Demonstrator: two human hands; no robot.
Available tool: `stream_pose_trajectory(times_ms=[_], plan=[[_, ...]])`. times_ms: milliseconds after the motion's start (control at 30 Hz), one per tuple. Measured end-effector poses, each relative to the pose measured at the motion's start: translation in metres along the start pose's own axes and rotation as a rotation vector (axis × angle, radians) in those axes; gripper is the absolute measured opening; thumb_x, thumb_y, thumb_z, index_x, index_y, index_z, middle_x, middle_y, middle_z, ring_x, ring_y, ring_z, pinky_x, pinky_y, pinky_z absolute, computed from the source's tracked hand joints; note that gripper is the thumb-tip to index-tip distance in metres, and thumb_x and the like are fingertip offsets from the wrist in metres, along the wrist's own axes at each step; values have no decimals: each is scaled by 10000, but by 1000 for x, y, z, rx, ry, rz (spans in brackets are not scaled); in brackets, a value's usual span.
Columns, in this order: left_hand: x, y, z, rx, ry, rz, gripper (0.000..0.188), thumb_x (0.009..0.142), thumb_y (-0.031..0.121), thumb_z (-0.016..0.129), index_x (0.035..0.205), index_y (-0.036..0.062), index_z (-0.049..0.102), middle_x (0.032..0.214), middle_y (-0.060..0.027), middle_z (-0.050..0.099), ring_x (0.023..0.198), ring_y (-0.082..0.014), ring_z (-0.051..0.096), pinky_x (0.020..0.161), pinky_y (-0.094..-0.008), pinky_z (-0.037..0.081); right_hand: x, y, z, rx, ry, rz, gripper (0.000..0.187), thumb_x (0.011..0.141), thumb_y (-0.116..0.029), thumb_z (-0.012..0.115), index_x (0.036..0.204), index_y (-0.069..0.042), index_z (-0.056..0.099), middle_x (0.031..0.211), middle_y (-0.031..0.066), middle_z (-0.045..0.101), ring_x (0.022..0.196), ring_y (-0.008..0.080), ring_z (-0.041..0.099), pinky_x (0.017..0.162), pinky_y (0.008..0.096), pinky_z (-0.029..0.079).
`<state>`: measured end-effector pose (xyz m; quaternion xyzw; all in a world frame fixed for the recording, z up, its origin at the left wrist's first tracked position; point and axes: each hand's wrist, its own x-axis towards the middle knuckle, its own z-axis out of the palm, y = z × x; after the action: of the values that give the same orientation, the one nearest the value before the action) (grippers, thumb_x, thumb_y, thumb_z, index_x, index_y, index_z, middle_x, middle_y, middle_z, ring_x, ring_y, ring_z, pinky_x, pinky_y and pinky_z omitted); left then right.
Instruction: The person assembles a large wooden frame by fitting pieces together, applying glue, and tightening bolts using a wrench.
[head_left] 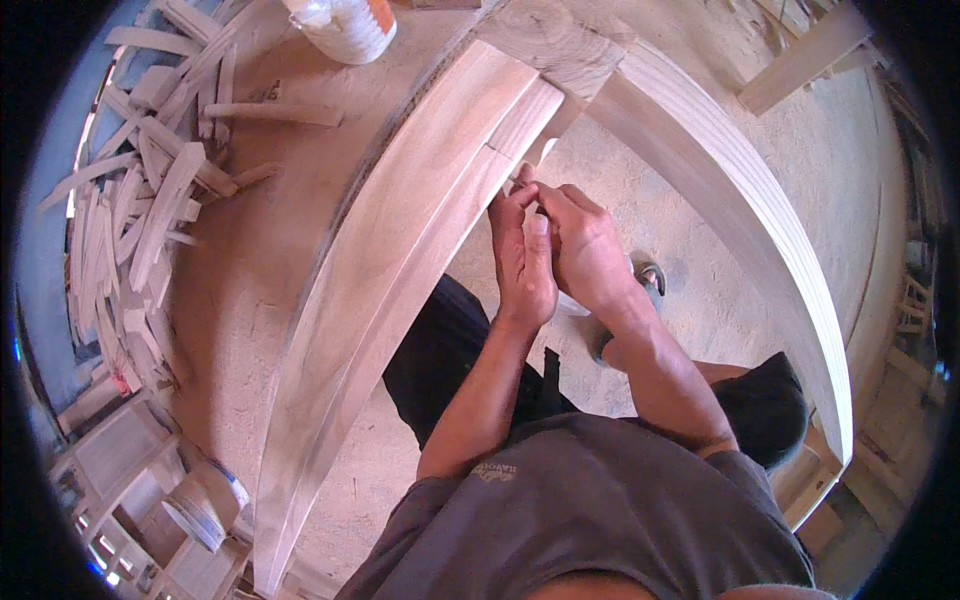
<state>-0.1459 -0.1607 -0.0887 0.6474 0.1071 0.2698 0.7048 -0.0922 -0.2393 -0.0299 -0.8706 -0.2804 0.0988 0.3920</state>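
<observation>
A long pale wooden beam (400, 240) runs from the lower left up to a wooden block (540, 45) at the top. A short piece is joined into its inner side near the upper end. My left hand (522, 270) and my right hand (588, 245) meet at this beam's inner edge. Their fingers are bent and pressed together, and whatever they pinch is hidden or too small to name. Just above the fingertips, a thin pale curled sliver (545, 152) shows against the beam. A second beam (740, 180) slopes down on the right from the same block.
Scrap wood (150, 190) lies heaped at the left on the dusty floor (250, 250). A white bucket (350, 28) stands at the top, and a round tub (205, 510) at the lower left. A wooden post (805, 60) slants at the upper right. My legs are between the beams.
</observation>
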Motion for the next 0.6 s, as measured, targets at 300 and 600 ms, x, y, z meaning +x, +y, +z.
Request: stream_pose_trajectory(times_ms=[300,600], plan=[[7,23,9,-305,-57,-217,487,1063,283,326,1387,-69,417,1413,-165,459,1304,-235,443,1146,-374,277,15,-24,-30,-146,-60,34,267,812,-14,616,1076,28,621,941,209,673,882,372,677,778,425,543],[-7,19,11,-257,54,-249,624,1066,324,342,1528,-65,185,1596,-191,209,1476,-256,216,1179,-381,246,13,-17,-24,177,-128,147,309,850,-8,573,1143,-18,672,962,196,689,847,318,689,760,391,538]])
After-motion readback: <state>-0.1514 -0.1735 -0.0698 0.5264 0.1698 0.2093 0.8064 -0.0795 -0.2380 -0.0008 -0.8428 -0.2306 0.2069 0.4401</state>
